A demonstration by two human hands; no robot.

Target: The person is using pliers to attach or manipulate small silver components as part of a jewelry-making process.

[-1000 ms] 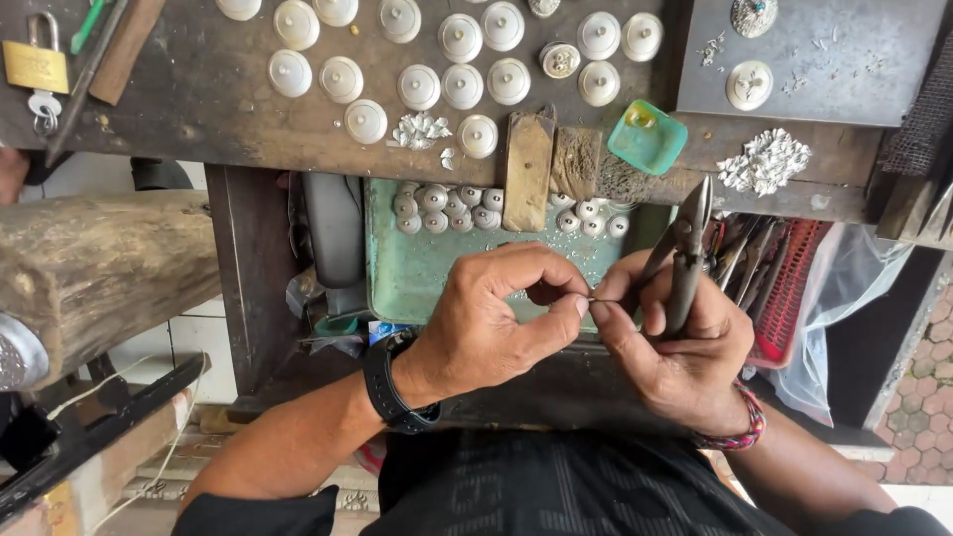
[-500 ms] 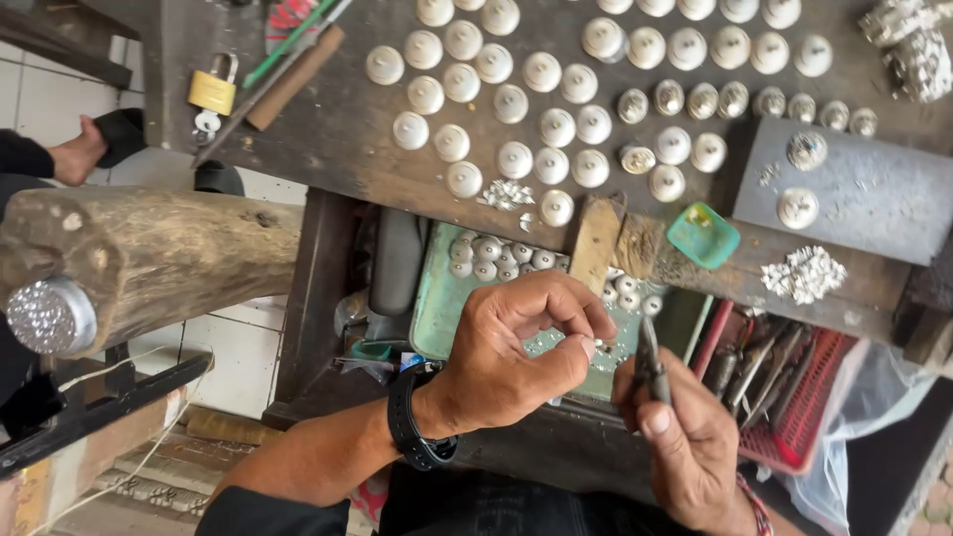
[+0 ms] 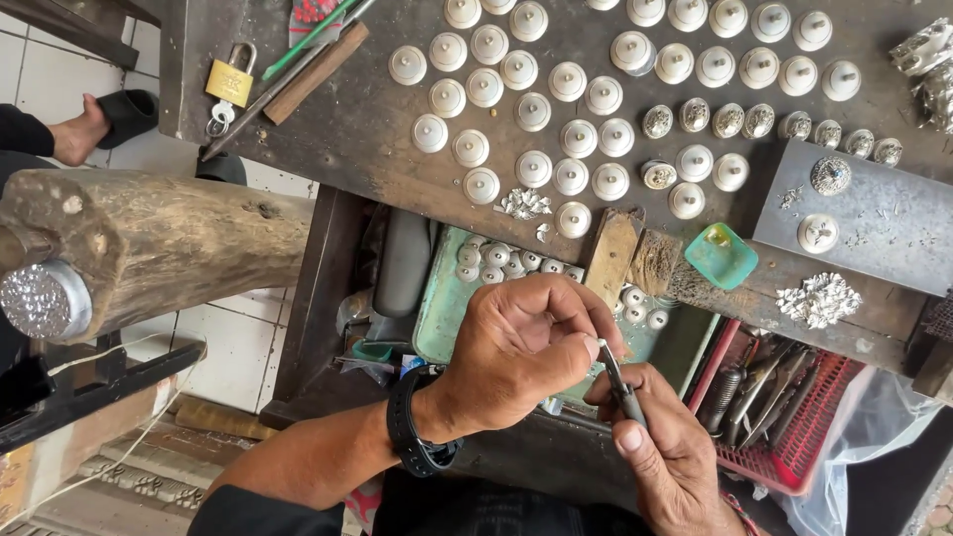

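Left hand (image 3: 521, 347), black wristband, fingers curled in and pinched shut on a tiny silver piece (image 3: 600, 343) at thumb and fingertip; the piece is mostly hidden, shape hard to tell. Right hand (image 3: 660, 452) closed around dark pliers (image 3: 617, 382), tips pointing up at the pinched piece, touching or nearly so. Both hands sit low in front of the table (image 3: 367, 129), above an open green tray (image 3: 437, 308) with small white domed caps. On the table top: rows of white domed caps (image 3: 571, 134), a row of ornate silver caps (image 3: 730, 119), silver scrap pile (image 3: 819, 298), small green dish (image 3: 722, 255), brass padlock (image 3: 230, 81). Wooden log (image 3: 169, 248) at left. Red basket of tools (image 3: 784, 407) at right.
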